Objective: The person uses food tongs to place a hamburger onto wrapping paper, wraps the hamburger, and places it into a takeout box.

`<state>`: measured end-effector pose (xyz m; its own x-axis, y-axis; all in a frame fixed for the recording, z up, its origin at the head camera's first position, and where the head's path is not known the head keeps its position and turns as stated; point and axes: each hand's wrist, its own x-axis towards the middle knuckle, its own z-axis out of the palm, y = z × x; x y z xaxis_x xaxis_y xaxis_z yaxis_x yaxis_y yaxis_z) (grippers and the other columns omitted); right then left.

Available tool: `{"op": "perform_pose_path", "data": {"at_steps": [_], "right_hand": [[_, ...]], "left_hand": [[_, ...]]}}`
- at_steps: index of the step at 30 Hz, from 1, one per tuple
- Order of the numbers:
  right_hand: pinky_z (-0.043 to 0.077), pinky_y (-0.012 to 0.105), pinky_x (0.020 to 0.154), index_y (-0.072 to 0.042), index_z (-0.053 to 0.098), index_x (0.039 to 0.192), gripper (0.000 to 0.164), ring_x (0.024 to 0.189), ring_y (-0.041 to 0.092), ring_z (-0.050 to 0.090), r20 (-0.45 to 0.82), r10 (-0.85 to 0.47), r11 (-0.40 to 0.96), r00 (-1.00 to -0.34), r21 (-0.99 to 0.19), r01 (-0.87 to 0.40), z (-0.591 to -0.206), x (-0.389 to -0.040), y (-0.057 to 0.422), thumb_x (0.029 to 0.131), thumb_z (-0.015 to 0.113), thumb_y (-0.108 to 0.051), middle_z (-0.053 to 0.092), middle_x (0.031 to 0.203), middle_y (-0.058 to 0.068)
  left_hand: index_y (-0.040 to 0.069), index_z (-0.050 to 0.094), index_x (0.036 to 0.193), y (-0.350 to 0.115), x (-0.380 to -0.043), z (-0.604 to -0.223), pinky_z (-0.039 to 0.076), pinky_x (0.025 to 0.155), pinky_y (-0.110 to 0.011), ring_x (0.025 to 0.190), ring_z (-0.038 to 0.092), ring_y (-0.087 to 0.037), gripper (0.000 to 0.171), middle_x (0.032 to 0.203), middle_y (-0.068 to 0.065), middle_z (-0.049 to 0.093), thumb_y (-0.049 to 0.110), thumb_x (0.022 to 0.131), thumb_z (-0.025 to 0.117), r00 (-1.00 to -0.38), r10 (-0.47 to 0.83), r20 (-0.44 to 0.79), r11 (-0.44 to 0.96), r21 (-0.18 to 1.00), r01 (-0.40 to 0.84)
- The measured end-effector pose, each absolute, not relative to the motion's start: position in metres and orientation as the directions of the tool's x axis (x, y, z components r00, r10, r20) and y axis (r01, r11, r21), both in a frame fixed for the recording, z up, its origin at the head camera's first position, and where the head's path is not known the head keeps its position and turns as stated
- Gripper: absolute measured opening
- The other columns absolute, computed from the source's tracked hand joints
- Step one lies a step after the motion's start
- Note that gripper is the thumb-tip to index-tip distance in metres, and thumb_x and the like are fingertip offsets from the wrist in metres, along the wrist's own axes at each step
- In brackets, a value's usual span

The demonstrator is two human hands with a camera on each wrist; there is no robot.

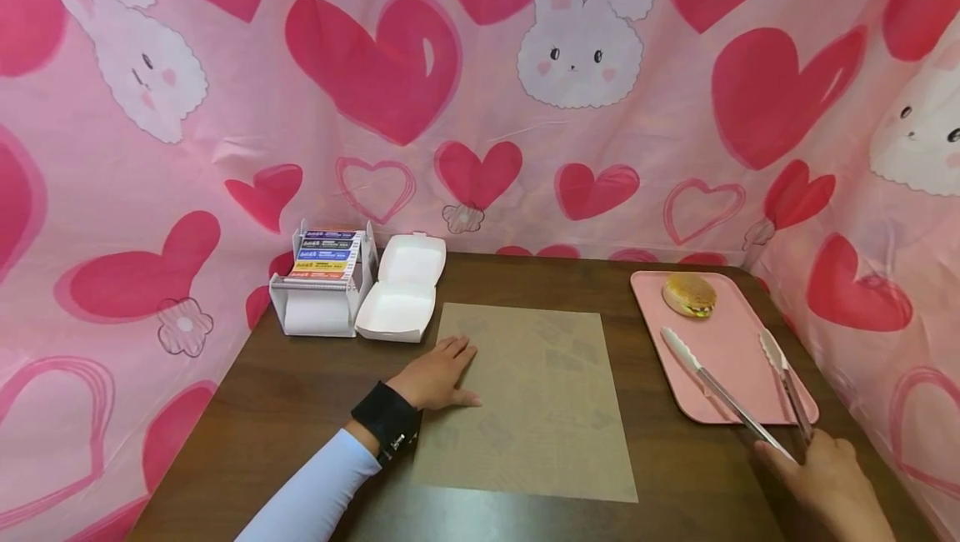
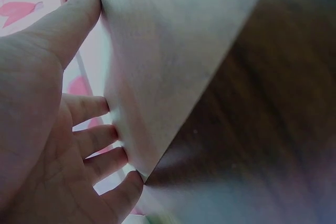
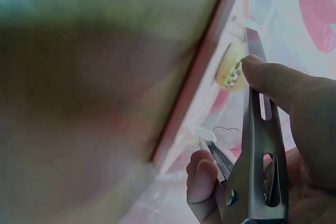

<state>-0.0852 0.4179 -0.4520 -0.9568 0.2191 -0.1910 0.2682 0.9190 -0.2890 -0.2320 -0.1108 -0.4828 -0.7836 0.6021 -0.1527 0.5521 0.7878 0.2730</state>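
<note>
One burger (image 1: 688, 294), one tongs (image 1: 738, 396), one paper sheet (image 1: 534, 403).

The dark wooden desk (image 1: 300, 409) carries a brown paper sheet (image 1: 532, 400) under the left hand (image 1: 438, 375). Beyond that hand sit an open white clamshell box (image 1: 401, 288) and a label dispenser (image 1: 318, 283). A pink tray (image 1: 731, 358) lies just ahead of the right hand (image 1: 825, 475).

Burger (image 1: 688, 295) on tray (image 1: 738, 358), right of paper (image 1: 532, 400)
</note>
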Motion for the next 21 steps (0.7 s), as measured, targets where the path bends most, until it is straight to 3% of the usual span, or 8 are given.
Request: {"op": "perform_pose_path", "data": {"at_steps": [7, 21], "right_hand": [[0.048, 0.068, 0.066, 0.025, 0.056, 0.098, 0.059, 0.077, 0.063, 0.058, 0.073, 0.109, 0.957, -0.991, -0.276, 0.084, -0.44, -0.103, 0.425, 0.093, 0.071, -0.032, 0.058, 0.082, 0.044], [0.048, 0.064, 0.07, 0.027, 0.054, 0.097, 0.065, 0.079, 0.058, 0.06, -0.014, 0.07, 0.968, -0.997, -0.242, 0.071, -0.42, -0.159, 0.429, 0.095, 0.067, -0.037, 0.06, 0.085, 0.042]], "left_hand": [[0.0, 0.043, 0.152, -0.111, -0.232, -0.485, 0.029, 0.12, -0.048, 0.149, 0.03, -0.038, 0.089, 0.16, -0.021, 0.036, 0.057, 0.089, 0.07, -0.786, 0.599, -0.154, 0.791, 0.267, 0.551], [-0.001, 0.045, 0.15, -0.111, -0.231, -0.488, 0.031, 0.119, -0.049, 0.148, 0.032, -0.04, 0.087, 0.158, -0.022, 0.038, 0.055, 0.089, 0.072, -0.784, 0.606, -0.13, 0.782, 0.274, 0.559]]}}
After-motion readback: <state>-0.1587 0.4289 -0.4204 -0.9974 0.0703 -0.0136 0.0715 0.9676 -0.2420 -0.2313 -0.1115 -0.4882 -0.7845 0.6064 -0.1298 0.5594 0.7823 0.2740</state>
